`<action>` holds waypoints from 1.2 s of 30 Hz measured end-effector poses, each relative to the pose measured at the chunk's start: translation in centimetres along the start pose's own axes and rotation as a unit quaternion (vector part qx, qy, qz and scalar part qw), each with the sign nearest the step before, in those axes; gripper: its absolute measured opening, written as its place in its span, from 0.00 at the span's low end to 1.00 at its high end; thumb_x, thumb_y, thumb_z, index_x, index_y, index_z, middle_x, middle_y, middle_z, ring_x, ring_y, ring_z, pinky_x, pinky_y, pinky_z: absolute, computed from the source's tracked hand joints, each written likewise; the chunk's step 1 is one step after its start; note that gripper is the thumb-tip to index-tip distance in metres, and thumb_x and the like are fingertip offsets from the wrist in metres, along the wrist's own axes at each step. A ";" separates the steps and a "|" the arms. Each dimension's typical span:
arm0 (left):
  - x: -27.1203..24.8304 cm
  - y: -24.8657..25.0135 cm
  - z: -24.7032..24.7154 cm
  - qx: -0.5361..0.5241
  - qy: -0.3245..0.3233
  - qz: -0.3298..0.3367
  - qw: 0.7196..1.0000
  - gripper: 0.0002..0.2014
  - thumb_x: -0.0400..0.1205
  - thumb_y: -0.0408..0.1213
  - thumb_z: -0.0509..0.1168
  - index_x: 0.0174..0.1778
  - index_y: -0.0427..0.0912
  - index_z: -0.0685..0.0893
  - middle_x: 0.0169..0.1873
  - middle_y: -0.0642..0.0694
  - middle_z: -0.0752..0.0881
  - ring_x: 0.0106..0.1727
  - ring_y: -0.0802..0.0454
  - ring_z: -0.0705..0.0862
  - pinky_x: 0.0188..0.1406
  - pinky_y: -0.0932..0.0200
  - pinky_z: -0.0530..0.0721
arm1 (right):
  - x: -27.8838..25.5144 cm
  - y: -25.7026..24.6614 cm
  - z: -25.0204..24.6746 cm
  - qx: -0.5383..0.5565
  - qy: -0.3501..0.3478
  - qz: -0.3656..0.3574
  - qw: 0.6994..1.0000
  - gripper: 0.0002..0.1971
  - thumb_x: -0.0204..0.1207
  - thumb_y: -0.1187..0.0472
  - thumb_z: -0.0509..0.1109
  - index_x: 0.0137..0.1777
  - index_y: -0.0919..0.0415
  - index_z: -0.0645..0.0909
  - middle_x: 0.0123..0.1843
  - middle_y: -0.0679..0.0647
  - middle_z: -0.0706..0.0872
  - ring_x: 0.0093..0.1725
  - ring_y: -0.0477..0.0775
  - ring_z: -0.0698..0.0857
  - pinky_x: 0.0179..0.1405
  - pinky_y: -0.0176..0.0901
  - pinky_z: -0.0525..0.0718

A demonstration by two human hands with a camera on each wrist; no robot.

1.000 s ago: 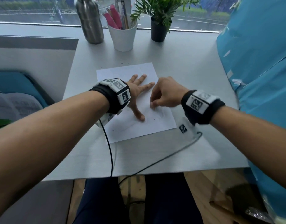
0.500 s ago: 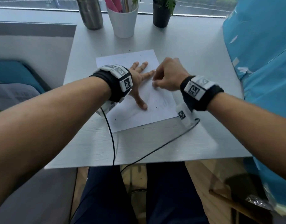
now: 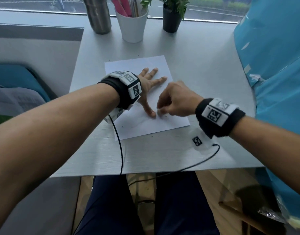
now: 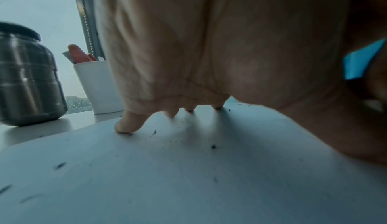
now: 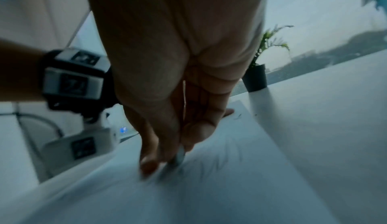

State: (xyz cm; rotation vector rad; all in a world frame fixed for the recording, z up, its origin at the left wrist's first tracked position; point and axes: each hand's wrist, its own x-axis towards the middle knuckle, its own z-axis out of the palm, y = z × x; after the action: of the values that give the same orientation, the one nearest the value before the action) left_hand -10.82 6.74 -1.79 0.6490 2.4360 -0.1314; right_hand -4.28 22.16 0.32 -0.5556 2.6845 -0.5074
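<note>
Centrally in the head view, a white sheet of paper [image 3: 137, 65] is seen lying flat on the pale grey table [image 3: 205, 68], slightly turned against the table's edge. The left hand [image 3: 146, 85] is laid palm down on the sheet – its fingers [image 4: 125, 124] are spread wide and straight, with the tips pressed to the paper, and nothing is held in it. Its thumb is stretched toward the lower right of the frame, where the tip almost meets the right hand [image 3: 175, 99].

The right hand is curled, and a small grey piece [image 5: 178, 158] is pinched between thumb and fingertips; in the right wrist view its lower end is seen touching the paper just beside the left thumb. What the piece is cannot be told, as that view is blurred. Faint pencil marks are visible on the sheet around it, and dark crumbs [image 4: 213, 146] are scattered over the paper near the left hand.

Along the upper edge of the head view, by the window, a steel bottle [image 3: 98, 16], a white cup [image 3: 132, 26] filled with pens and a potted plant [image 3: 171, 19] are lined up – all well apart from the sheet. A black cable [image 3: 120, 150] is run from the left wrist down over the table's near edge.
</note>
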 end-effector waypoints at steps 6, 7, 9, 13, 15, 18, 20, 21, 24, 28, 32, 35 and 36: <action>0.0 -0.2 0.1 -0.014 0.015 0.010 1.000 0.72 0.53 0.71 0.79 0.84 0.64 0.37 0.83 0.51 0.28 0.84 0.43 0.31 0.75 0.22 0.46 | 4.1 1.3 -2.0 0.022 0.102 0.075 0.992 0.07 0.63 0.60 0.81 0.42 0.57 0.93 0.39 0.51 0.92 0.38 0.45 0.87 0.48 0.38 0.86; 0.0 -0.3 0.2 -0.013 0.013 0.011 1.000 0.72 0.52 0.71 0.79 0.84 0.64 0.36 0.83 0.51 0.28 0.84 0.43 0.30 0.75 0.21 0.46 | 3.8 0.9 -1.4 0.024 0.094 0.067 0.993 0.07 0.63 0.61 0.81 0.42 0.58 0.93 0.38 0.51 0.92 0.37 0.45 0.87 0.47 0.38 0.86; 0.2 -0.3 0.3 -0.010 0.010 0.011 1.000 0.74 0.49 0.73 0.78 0.83 0.64 0.35 0.83 0.52 0.27 0.84 0.44 0.30 0.73 0.18 0.46 | 2.4 -0.2 -0.1 0.028 0.050 0.034 0.998 0.05 0.64 0.62 0.81 0.40 0.57 0.93 0.36 0.49 0.92 0.35 0.43 0.86 0.45 0.34 0.84; 0.4 -0.6 0.6 -0.012 0.010 0.015 1.000 0.75 0.47 0.74 0.78 0.82 0.67 0.34 0.82 0.55 0.27 0.84 0.47 0.29 0.72 0.15 0.47 | 3.3 1.2 -1.3 0.029 0.076 0.066 0.995 0.06 0.64 0.58 0.81 0.41 0.55 0.93 0.37 0.49 0.92 0.39 0.44 0.88 0.48 0.35 0.86; 0.5 -0.7 0.7 -0.020 0.016 0.018 1.000 0.74 0.48 0.73 0.79 0.81 0.69 0.34 0.82 0.55 0.27 0.84 0.47 0.29 0.72 0.15 0.46 | 4.1 2.1 -1.9 0.050 0.135 0.099 0.985 0.07 0.64 0.59 0.80 0.42 0.57 0.93 0.38 0.51 0.93 0.41 0.47 0.89 0.50 0.41 0.87; 0.4 -0.6 0.7 -0.017 0.012 0.015 1.000 0.76 0.46 0.75 0.78 0.81 0.68 0.33 0.82 0.56 0.25 0.83 0.48 0.28 0.72 0.14 0.45 | 2.7 -0.2 0.4 0.035 0.085 0.044 0.995 0.05 0.65 0.62 0.77 0.40 0.58 0.93 0.35 0.49 0.90 0.38 0.49 0.87 0.49 0.39 0.86; 0.7 -0.7 1.0 -0.008 0.012 0.012 1.000 0.78 0.43 0.76 0.76 0.81 0.68 0.31 0.81 0.57 0.24 0.83 0.49 0.27 0.72 0.15 0.44 | 1.7 -1.0 0.9 0.044 0.041 0.020 0.998 0.04 0.65 0.61 0.79 0.39 0.57 0.93 0.35 0.47 0.91 0.38 0.46 0.87 0.50 0.35 0.84; 0.8 -0.8 1.0 -0.008 0.008 0.014 1.000 0.78 0.43 0.77 0.76 0.81 0.68 0.31 0.81 0.57 0.24 0.83 0.49 0.26 0.72 0.15 0.44 | 2.1 -0.6 0.3 0.042 0.049 0.033 0.997 0.05 0.65 0.59 0.79 0.40 0.56 0.93 0.36 0.48 0.92 0.38 0.44 0.87 0.49 0.34 0.83; 0.9 -0.9 0.8 -0.022 0.009 0.022 0.999 0.77 0.42 0.77 0.75 0.80 0.69 0.32 0.81 0.57 0.25 0.83 0.48 0.27 0.72 0.15 0.44 | 4.1 1.3 -1.2 0.056 0.129 0.097 0.985 0.07 0.64 0.59 0.80 0.42 0.57 0.93 0.39 0.51 0.93 0.39 0.45 0.87 0.45 0.31 0.82; 1.0 -1.0 1.2 -0.013 0.013 0.015 1.000 0.79 0.43 0.79 0.74 0.81 0.65 0.29 0.80 0.57 0.23 0.82 0.48 0.26 0.73 0.16 0.41 | 2.8 -0.7 0.8 0.046 0.097 0.055 0.993 0.03 0.65 0.63 0.77 0.38 0.59 0.93 0.36 0.52 0.92 0.37 0.47 0.88 0.43 0.34 0.85; 0.5 -1.1 1.3 -0.040 0.033 0.033 0.998 0.76 0.44 0.77 0.75 0.81 0.67 0.32 0.82 0.56 0.27 0.83 0.49 0.28 0.72 0.16 0.39 | 2.9 0.0 0.4 0.069 0.115 0.077 0.988 0.04 0.64 0.62 0.80 0.39 0.58 0.93 0.36 0.50 0.92 0.37 0.43 0.87 0.43 0.31 0.82; -0.8 -1.0 1.6 -0.069 0.069 0.045 0.994 0.70 0.52 0.73 0.77 0.85 0.62 0.42 0.86 0.50 0.36 0.86 0.48 0.36 0.77 0.22 0.39 | 3.4 0.2 0.1 0.085 0.125 0.103 0.983 0.06 0.63 0.61 0.81 0.40 0.58 0.93 0.37 0.51 0.92 0.39 0.44 0.87 0.42 0.30 0.80; -1.3 -0.9 2.0 -0.067 0.087 0.053 0.992 0.68 0.55 0.73 0.77 0.86 0.60 0.45 0.86 0.49 0.40 0.86 0.48 0.39 0.78 0.25 0.40 | 3.3 0.2 0.3 0.077 0.125 0.103 0.984 0.06 0.63 0.61 0.81 0.40 0.58 0.93 0.37 0.51 0.92 0.39 0.44 0.87 0.42 0.30 0.80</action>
State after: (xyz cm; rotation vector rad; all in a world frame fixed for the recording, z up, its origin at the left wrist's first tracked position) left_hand -9.29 4.92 -2.67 0.7551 2.5428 0.1374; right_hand -7.11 20.80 -0.88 -0.1768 2.8615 -0.7603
